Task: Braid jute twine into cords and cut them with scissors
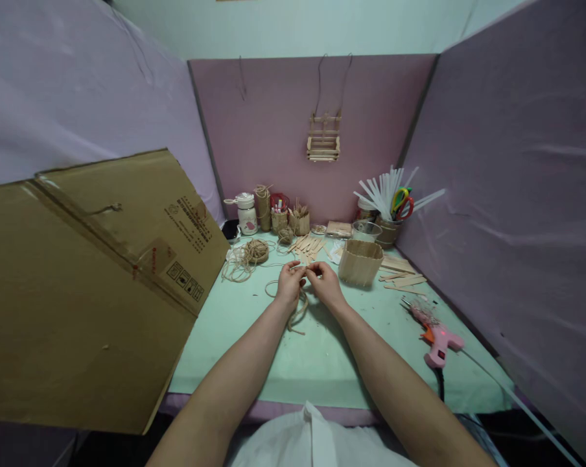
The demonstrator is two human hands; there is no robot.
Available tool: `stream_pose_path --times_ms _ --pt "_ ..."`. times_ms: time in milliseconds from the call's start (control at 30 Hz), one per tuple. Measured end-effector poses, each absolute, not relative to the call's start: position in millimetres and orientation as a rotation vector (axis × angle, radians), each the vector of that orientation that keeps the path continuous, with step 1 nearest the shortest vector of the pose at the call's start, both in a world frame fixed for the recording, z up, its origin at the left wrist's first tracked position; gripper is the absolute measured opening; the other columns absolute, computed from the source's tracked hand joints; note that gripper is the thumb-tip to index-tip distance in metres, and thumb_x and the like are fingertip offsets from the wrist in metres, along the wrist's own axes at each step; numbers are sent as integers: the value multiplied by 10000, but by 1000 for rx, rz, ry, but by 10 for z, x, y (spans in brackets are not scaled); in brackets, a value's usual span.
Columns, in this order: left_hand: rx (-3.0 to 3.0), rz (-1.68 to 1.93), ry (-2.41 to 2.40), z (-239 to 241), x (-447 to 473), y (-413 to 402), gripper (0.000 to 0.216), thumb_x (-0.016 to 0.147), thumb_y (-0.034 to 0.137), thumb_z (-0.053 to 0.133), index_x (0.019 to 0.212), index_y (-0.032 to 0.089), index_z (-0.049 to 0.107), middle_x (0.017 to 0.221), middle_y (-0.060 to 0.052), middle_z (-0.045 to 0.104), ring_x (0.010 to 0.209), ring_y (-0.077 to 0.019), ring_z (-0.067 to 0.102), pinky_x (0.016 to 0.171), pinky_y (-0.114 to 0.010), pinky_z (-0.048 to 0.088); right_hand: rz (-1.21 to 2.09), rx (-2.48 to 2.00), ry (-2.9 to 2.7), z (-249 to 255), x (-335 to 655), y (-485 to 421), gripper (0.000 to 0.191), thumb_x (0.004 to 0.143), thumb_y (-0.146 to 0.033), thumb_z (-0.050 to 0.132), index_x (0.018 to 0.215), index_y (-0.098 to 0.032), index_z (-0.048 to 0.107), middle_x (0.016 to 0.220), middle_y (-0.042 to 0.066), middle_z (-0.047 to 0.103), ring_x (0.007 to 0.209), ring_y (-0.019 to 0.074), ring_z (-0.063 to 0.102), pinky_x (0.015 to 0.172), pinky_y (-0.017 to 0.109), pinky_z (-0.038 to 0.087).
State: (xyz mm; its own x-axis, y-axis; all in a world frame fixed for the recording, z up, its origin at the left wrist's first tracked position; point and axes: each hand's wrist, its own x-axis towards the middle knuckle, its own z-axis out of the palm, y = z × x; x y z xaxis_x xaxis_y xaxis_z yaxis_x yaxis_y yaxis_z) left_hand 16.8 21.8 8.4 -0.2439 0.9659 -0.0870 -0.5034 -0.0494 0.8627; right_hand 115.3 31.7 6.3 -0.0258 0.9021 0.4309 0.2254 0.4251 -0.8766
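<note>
My left hand (290, 283) and my right hand (323, 283) meet over the middle of the table, fingertips pinched close together. Between them runs a length of jute twine (300, 316), whose loose end hangs below my left hand onto the cloth. The exact spot where the fingers grip it is small and partly hidden. Just right of my right hand stands a box made of craft sticks (360, 263). Behind my hands lie loose craft sticks (306, 247), and a ball of twine (257, 251) rests to the left with tangled strands around it.
A pink glue gun (439, 340) lies at the right, its cord running off the edge. A large cardboard sheet (103, 292) leans in from the left. Along the back stand a white bottle (247, 214), stick holders, and a pot (389, 231) with glue sticks and scissors.
</note>
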Motion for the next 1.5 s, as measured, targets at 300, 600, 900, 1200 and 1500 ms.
stream_pose_path --times_ms 300,600,900,1200,1500 --pt "1102 1599 1187 36 212 237 210 642 215 636 820 161 538 691 7 585 622 -98 546 592 -223 407 955 -1003 -1358 75 1247 423 285 665 -460 609 703 -179 584 638 2 581 636 149 510 608 270 396" --pt "1337 1403 1377 24 186 199 149 695 294 584 656 152 607 572 12 560 572 -116 498 592 -247 376 1039 -1018 -1309 69 1260 412 281 658 -450 626 711 -177 588 596 -13 559 573 135 486 553 261 383" --pt "1416 1325 1450 -36 190 213 121 714 258 539 654 170 595 546 18 546 537 -114 471 567 -237 335 970 -1048 -1395 69 1281 437 237 632 -419 633 640 -186 588 606 -2 587 604 149 529 615 284 415" --pt "1679 1173 1470 117 249 80 233 749 249 459 540 182 536 522 22 495 570 -126 442 551 -241 290 843 -1206 -1279 -55 1305 525 240 647 -434 564 606 -202 522 558 -8 538 568 149 478 545 265 371" --pt "1700 1128 1341 147 334 -16 264 752 253 447 502 178 482 482 29 447 537 -116 404 538 -247 279 685 -1236 -1154 -204 1312 596 222 678 -405 526 575 -218 465 528 -16 501 515 139 437 494 262 358"
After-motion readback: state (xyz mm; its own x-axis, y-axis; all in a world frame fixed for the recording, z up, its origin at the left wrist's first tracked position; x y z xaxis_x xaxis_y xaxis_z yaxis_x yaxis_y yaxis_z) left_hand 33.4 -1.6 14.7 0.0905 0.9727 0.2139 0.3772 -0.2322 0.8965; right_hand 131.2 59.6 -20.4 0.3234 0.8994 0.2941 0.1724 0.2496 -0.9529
